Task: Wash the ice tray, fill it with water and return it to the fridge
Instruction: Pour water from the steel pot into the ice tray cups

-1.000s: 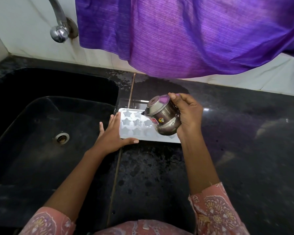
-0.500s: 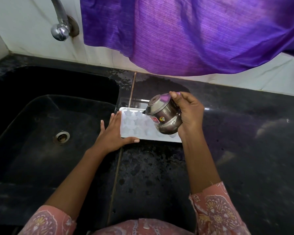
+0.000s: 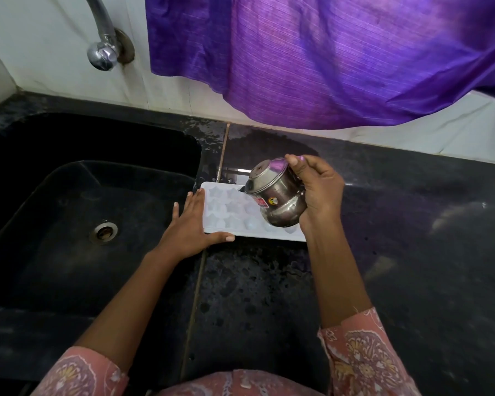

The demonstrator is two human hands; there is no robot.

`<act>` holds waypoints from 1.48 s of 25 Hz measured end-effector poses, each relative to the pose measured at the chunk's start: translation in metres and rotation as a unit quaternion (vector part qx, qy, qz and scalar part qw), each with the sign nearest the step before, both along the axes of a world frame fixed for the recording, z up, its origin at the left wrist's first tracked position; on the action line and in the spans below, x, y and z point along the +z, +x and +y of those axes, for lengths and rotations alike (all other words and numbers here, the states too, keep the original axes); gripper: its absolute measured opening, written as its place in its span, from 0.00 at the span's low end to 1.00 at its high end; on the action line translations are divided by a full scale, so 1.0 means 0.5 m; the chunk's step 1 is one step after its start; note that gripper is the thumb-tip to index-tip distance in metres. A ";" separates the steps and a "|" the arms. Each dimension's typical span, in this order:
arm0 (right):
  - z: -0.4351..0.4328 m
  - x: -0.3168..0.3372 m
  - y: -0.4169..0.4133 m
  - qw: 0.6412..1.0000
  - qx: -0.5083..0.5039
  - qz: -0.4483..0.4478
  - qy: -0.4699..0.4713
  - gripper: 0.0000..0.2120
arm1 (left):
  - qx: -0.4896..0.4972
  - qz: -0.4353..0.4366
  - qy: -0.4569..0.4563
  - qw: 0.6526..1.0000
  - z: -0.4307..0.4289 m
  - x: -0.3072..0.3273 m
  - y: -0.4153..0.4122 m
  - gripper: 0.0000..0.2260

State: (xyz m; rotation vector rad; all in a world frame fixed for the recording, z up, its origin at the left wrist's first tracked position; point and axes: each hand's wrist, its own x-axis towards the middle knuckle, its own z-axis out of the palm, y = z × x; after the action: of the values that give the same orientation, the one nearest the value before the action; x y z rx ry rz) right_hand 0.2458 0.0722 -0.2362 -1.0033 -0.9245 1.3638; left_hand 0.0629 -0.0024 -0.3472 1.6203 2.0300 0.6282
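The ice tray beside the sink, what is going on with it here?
A person seems to be filling the white ice tray, which lies on the black counter just right of the sink. The right hand grips a small steel pot, tilted with its mouth over the tray; no stream of water can be made out. The left hand lies flat against the tray's left end, steadying it.

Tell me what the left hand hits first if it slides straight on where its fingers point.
Probably the back wall: the left hand points alongside the ice tray, over wet counter. Depth is unclear.
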 end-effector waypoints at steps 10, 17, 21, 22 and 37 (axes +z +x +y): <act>0.002 -0.005 0.000 0.999 0.005 0.033 -0.020 0.05 | -0.003 0.000 -0.007 1.000 -0.001 0.002 -0.002 0.58; 0.001 -0.007 -0.018 0.999 0.019 0.038 -0.030 0.06 | 0.002 0.002 0.000 1.000 -0.001 0.003 -0.004 0.61; -0.002 -0.008 -0.035 0.999 0.028 0.025 -0.023 0.06 | -0.004 -0.009 -0.004 1.000 -0.004 0.005 -0.002 0.61; -0.003 -0.009 -0.039 0.999 0.030 0.026 -0.021 0.06 | -0.005 -0.012 -0.005 1.000 -0.004 0.005 -0.001 0.60; -0.012 0.000 -0.068 0.999 0.037 -0.029 0.006 0.09 | 0.002 -0.023 0.006 1.000 -0.006 0.004 0.001 0.53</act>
State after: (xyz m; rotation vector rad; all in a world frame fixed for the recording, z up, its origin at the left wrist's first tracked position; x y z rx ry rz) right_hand 0.2118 0.0663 -0.2363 -1.0122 -1.0209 1.3959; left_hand 0.0634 -0.0054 -0.3453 1.5948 2.0010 0.6724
